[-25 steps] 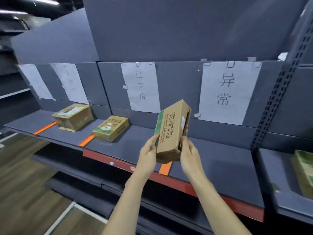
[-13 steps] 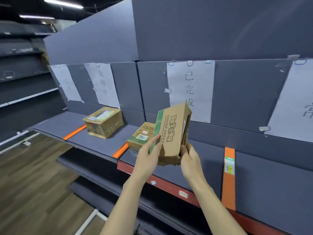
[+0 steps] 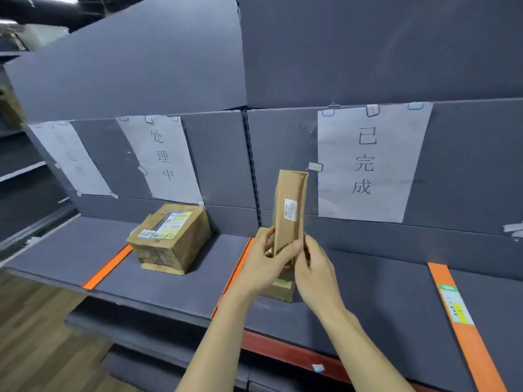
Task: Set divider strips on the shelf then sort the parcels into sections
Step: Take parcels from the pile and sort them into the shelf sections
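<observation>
I hold a slim brown cardboard parcel (image 3: 290, 210) upright over the grey shelf (image 3: 175, 290), its narrow side with a white label facing me. My left hand (image 3: 264, 260) grips its lower left edge and my right hand (image 3: 314, 267) grips its lower right. Under my hands a flat green-trimmed parcel (image 3: 280, 290) lies on the shelf, mostly hidden. A taped cubic parcel (image 3: 169, 237) sits in the section to the left. Three orange divider strips lie across the shelf: left (image 3: 107, 267), middle (image 3: 237, 267), right (image 3: 464, 323).
Paper signs hang on the back panel: a blank one (image 3: 68, 159), one over the cubic parcel (image 3: 162, 158), one over the middle section (image 3: 368, 162). A red shelf edge (image 3: 283, 350) runs below. Wooden floor (image 3: 34, 335) lies at lower left.
My view has swung left along the shelf. The parcel in my hands has turned from its broad printed face to its narrow labelled side and now stands over the flat parcel.
</observation>
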